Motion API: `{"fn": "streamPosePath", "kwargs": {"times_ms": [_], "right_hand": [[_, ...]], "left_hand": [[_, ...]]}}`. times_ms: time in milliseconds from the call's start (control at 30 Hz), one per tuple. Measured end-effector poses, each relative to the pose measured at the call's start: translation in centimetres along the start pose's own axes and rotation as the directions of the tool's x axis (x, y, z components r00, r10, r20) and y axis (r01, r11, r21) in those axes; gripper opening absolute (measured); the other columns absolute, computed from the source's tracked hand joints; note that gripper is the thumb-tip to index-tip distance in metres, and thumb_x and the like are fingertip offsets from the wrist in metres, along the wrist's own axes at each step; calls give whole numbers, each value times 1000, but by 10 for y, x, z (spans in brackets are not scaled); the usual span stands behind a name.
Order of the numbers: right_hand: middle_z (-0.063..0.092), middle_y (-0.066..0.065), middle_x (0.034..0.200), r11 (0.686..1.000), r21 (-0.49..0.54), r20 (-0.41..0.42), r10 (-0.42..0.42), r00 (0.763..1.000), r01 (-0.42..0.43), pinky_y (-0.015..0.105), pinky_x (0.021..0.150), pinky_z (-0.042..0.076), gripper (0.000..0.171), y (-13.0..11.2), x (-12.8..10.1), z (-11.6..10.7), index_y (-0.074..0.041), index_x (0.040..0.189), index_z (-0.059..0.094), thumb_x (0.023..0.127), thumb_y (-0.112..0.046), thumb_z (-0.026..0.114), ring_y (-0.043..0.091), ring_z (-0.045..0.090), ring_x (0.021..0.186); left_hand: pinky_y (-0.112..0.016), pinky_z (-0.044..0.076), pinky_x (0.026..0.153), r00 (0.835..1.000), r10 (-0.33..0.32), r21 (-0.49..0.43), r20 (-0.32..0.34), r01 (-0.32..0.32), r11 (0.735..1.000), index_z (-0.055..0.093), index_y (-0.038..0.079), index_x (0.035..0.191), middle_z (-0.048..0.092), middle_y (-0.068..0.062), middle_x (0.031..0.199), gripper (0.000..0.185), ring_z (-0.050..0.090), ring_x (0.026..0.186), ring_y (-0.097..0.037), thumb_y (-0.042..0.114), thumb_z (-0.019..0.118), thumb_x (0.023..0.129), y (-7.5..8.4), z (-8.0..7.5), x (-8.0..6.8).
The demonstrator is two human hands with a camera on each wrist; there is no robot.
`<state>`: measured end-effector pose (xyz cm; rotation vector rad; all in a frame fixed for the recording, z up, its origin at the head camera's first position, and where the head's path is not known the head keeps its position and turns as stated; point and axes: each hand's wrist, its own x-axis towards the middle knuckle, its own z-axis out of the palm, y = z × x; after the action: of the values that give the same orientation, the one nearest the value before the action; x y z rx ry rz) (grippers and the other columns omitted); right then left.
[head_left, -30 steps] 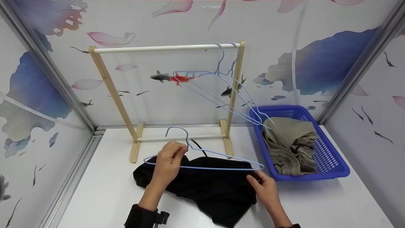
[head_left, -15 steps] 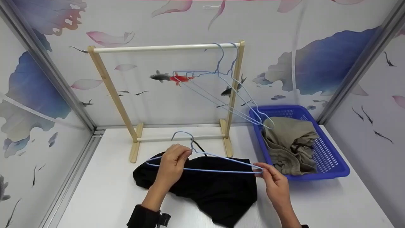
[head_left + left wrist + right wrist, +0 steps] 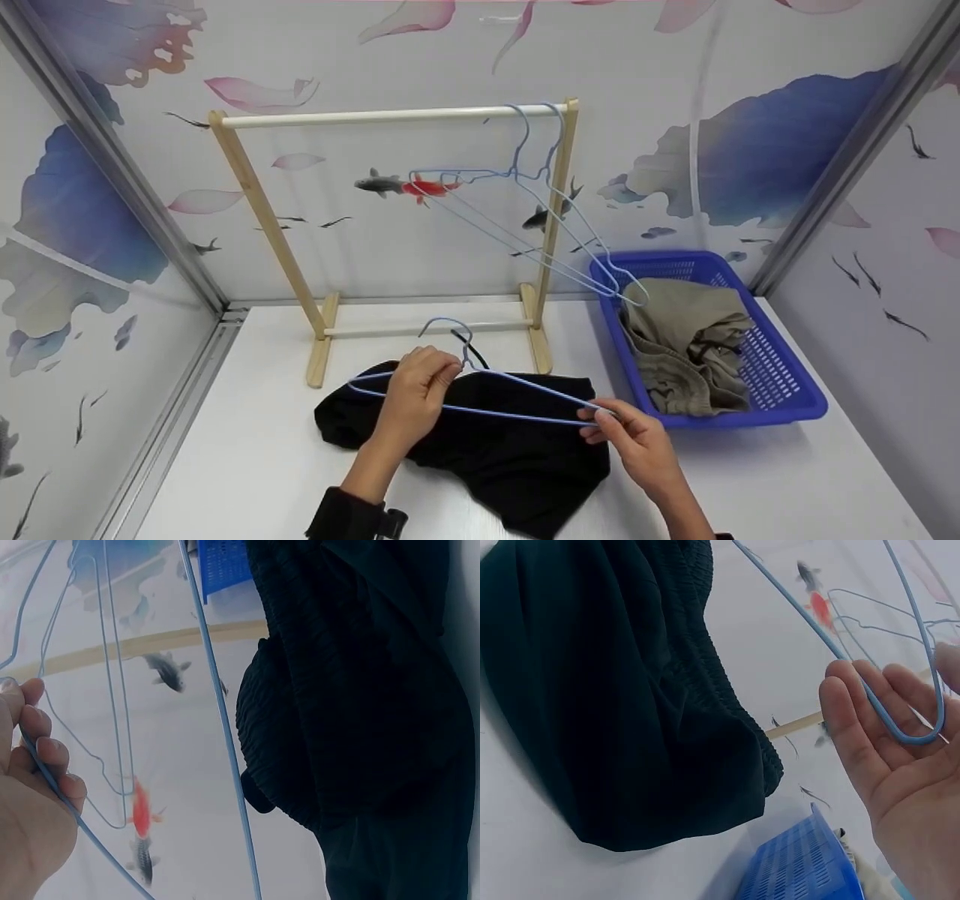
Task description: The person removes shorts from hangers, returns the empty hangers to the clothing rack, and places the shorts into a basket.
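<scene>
A blue wire hanger (image 3: 517, 415) is held between both hands above a black garment (image 3: 525, 465). Its neck, just below the hook, is gripped by my left hand (image 3: 416, 386), thumb against curled fingers. At the hanger's right end, my right hand (image 3: 637, 450) holds the bend between thumb and fingers; in the right wrist view the bent wire (image 3: 917, 740) lies across the fingers. The black garment lies crumpled on the table, with the gathered elastic waistband (image 3: 262, 720) facing the rack in the left wrist view. A dark cord (image 3: 471, 348) sticks out behind it.
Behind the garment stands a wooden rack with a white top rail (image 3: 360, 116). Two more blue hangers (image 3: 517, 154) hang at its right end. To the right, a blue basket (image 3: 787, 367) holds khaki clothing (image 3: 682, 322). Patterned walls enclose the table.
My right hand has come up from the garment's right edge and taken the hanger's right end. The hanger and left hand have shifted slightly right and toward me, the right end tilting down.
</scene>
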<state>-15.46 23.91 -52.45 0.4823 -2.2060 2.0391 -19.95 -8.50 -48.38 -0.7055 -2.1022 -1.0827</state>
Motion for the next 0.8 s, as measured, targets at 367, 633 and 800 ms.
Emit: {"fn": "streamPosePath", "kwargs": {"times_ms": [367,633,800], "right_hand": [[76,14,103,997,77,26,-3,1000,1,33,79,62,23,3,0,2,21,112,64,106,3,50,22,76,87],[76,17,102,996,74,-20,-56,998,57,32,80,62,22,6,0,4,18,107,67,106,6,49,19,77,87],[77,10,105,985,113,-20,-130,991,131,32,81,62,23,7,1,3,22,109,63,106,8,46,18,76,91]], "left_hand": [[-32,40,73,1000,-24,28,0,24,999,72,13,94,61,6,80,4,53,77,-12,12,70,97,-1,-2,-1],[-44,44,106,999,-47,60,-5,47,997,67,7,128,71,-5,121,33,64,115,-24,5,70,95,1,-5,-7],[-44,41,114,999,-30,65,-46,32,997,61,4,139,63,-12,138,46,57,130,-29,0,70,94,2,-9,-10]]}}
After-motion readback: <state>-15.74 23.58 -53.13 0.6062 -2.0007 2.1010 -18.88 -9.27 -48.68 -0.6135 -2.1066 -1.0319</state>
